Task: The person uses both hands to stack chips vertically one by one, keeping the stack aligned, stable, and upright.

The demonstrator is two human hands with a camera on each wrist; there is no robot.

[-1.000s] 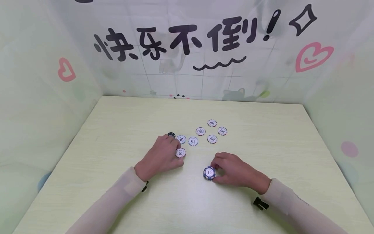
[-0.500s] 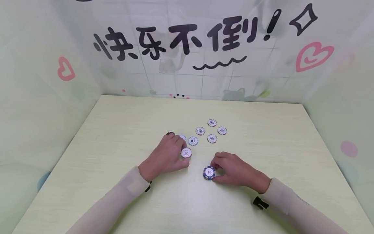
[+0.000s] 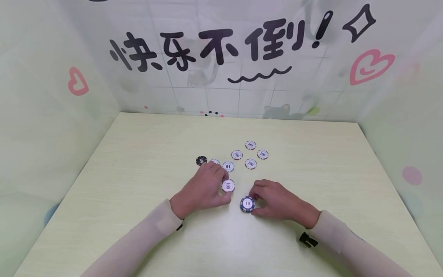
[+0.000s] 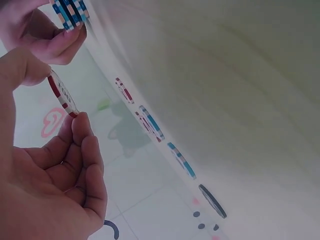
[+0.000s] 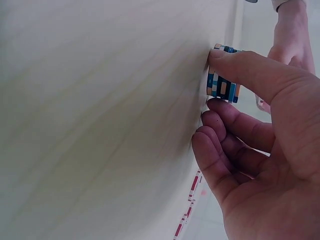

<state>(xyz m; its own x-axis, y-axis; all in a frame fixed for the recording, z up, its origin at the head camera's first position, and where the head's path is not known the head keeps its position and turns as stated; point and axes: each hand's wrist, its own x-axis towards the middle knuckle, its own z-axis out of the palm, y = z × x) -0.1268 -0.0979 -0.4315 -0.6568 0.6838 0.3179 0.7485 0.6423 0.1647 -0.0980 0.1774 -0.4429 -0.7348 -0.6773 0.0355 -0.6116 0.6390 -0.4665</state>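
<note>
My left hand [image 3: 202,190] pinches a white poker chip [image 3: 228,186] marked 100 between thumb and fingers. In the left wrist view this chip [image 4: 62,93] shows a red-and-white edge and is lifted above the table. Just to its right, my right hand [image 3: 278,202] grips a short stack of chips [image 3: 247,204], with a blue-rimmed chip marked 10 on top. Seen from the right wrist, the stack [image 5: 223,86] sits low at the tabletop, thumb on one side and a fingertip on the other.
Beyond the hands, several white chips [image 3: 250,164] marked 100 lie flat and spread out. Chips marked 10 [image 3: 228,166] lie left of them, one partly hidden by the left hand. A black chip [image 3: 201,160] is farthest left on the pale table [image 3: 155,142]. Printed curtains [image 3: 277,96] surround the table.
My left hand has moved right with the 100 chip, nearer the stack, uncovering the black chip. My right hand and the stack have stayed in place.
</note>
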